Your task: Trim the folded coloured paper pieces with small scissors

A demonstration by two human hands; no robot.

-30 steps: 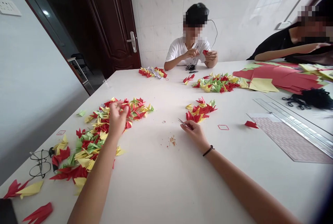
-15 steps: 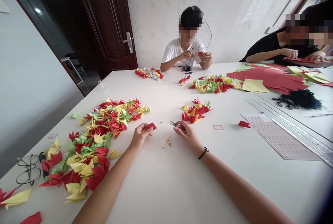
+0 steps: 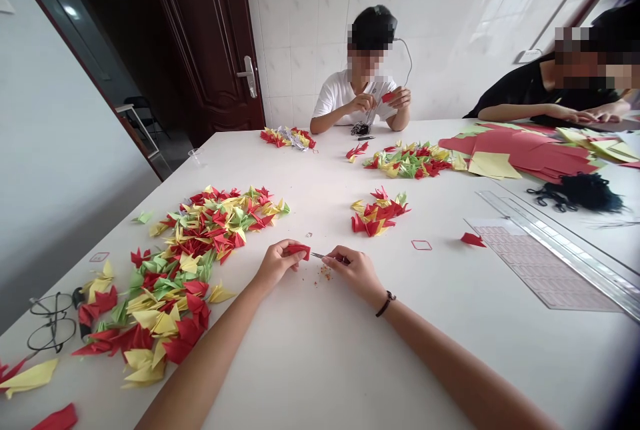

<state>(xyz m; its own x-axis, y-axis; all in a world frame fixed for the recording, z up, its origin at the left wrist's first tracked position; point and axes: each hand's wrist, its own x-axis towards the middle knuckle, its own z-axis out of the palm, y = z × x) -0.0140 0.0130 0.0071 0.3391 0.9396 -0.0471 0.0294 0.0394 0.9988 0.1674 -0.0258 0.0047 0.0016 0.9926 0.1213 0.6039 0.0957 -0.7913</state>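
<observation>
My left hand (image 3: 276, 263) pinches a small red folded paper piece (image 3: 299, 250) just above the white table (image 3: 310, 357). My right hand (image 3: 353, 271) holds small metal scissors (image 3: 320, 256), whose tips touch or nearly touch the red piece. Tiny paper scraps (image 3: 326, 274) lie on the table under the two hands. A large heap of red, yellow and green folded pieces (image 3: 190, 250) spreads to the left of my left hand. A smaller heap of folded pieces (image 3: 379, 210) sits beyond my right hand.
Glasses (image 3: 50, 323) lie at the left edge. A clear ruler (image 3: 560, 243) and a cutting mat (image 3: 540, 267) lie right. Coloured paper sheets (image 3: 520, 150) and another pile of folded pieces (image 3: 410, 160) are farther back. Two other people sit across, one in white (image 3: 360, 93), one in black (image 3: 550, 93).
My left hand left the big heap with a red piece and came to the middle. My right hand with the scissors moved to meet it. The view shifted slightly.
</observation>
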